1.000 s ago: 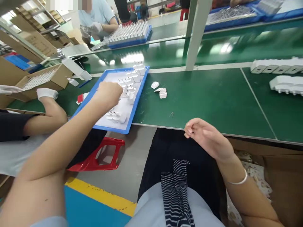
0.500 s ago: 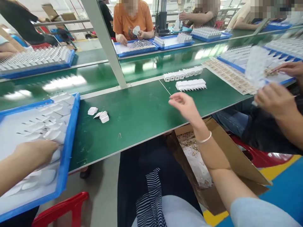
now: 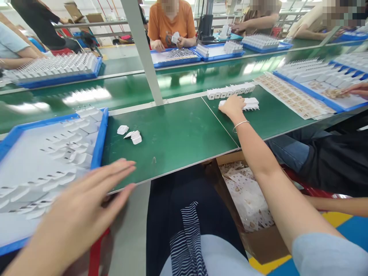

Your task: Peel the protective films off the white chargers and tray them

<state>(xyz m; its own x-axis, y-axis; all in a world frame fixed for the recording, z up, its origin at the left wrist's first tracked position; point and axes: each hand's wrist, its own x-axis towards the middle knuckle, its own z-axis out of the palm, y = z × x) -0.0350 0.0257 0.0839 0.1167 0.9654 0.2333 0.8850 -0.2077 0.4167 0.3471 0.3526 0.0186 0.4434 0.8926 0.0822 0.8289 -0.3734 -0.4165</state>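
My left hand [image 3: 86, 203], somewhat blurred, hovers beside the right edge of the blue-rimmed tray [image 3: 100, 142], its fingers stretched out and nothing in it. White pieces with dark tips [image 3: 77, 147] lie in rows in that tray. My right hand [image 3: 234, 107] reaches across the green table onto the left end of the nearer row of white blocks [image 3: 250, 103]; its fingers are bent over the end block. A second row of white blocks [image 3: 215, 94] runs just behind. Several loose white pieces [image 3: 136, 137] lie on the table right of the tray.
Sheets with brown patterned parts [image 3: 296, 96] lie at the right, beside another blue tray [image 3: 319, 96]. A co-worker's hand [image 3: 358, 90] is there. Below the edge sits a cardboard box of scraps [image 3: 264, 243]. A metal post [image 3: 143, 50] rises behind the table.
My left hand has left the tray's pieces and moved right, opening. My right hand has moved forward and right onto the nearer row of blocks. The camera view has shifted slightly.
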